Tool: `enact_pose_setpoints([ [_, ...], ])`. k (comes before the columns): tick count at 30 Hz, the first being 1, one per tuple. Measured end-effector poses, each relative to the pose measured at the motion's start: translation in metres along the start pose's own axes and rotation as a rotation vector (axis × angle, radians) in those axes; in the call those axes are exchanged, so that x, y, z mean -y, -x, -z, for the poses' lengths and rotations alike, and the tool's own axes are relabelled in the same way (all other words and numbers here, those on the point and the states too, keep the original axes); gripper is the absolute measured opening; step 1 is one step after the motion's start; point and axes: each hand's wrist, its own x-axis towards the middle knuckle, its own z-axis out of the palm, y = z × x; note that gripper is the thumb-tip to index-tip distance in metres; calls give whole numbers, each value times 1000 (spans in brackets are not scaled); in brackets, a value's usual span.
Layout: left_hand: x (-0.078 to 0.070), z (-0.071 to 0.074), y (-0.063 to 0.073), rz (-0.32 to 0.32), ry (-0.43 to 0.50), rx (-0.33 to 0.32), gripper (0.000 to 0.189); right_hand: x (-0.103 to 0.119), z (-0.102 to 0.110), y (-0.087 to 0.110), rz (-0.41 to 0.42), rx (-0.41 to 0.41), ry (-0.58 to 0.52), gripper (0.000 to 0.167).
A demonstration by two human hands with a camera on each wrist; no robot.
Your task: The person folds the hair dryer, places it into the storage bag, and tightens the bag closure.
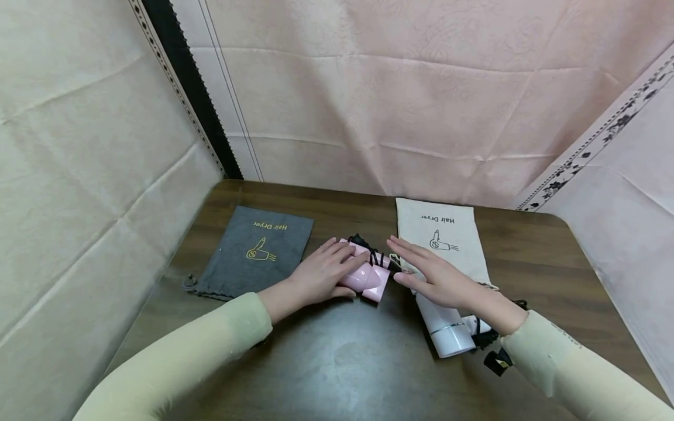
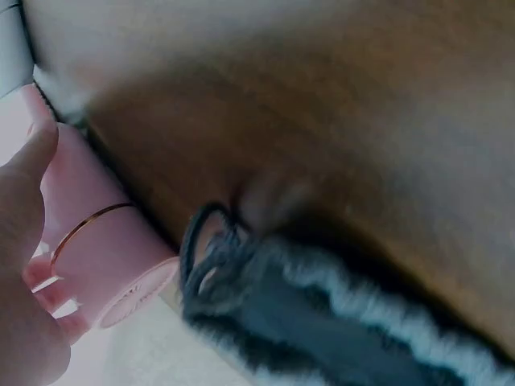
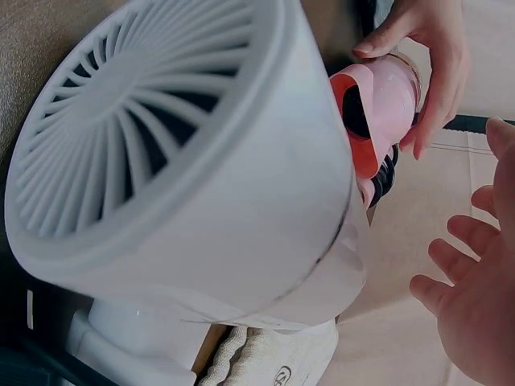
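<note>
My left hand (image 1: pixel 322 272) grips the body of a pink hair dryer (image 1: pixel 364 277) at the middle of the table. A black cord is bundled around the dryer's folded handle. In the left wrist view my thumb lies over the pink barrel and the fingertips show beneath it. My right hand (image 1: pixel 441 282) hovers with fingers extended, holding nothing, just right of the pink dryer. Partly under that hand lies a white hair dryer (image 1: pixel 447 333); its vented rear (image 3: pixel 121 112) fills much of the right wrist view.
A dark grey drawstring pouch (image 1: pixel 271 257) lies on the left, printed "Hair Dryer". On the right is a similar white pouch (image 1: pixel 447 225). A black plug (image 1: pixel 497 362) sits by the white dryer. Pale cloth (image 1: pixel 368 105) hangs around the wooden table (image 1: pixel 337 374).
</note>
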Motion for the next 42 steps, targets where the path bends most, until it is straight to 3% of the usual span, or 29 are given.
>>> enact_pose_setpoints([
  [11,19,32,12,7,-1,-20,88,1,3,-2,6,0,15,70],
  [21,42,62,37,7,5,2,86,4,4,-5,11,10,30,71],
  [33,68,71,82,57,-37,91,85,9,2,-9,22,15,62,74],
  [42,87,70,108,93,17,178,74,11,-1,-13,65,-2,75,76],
])
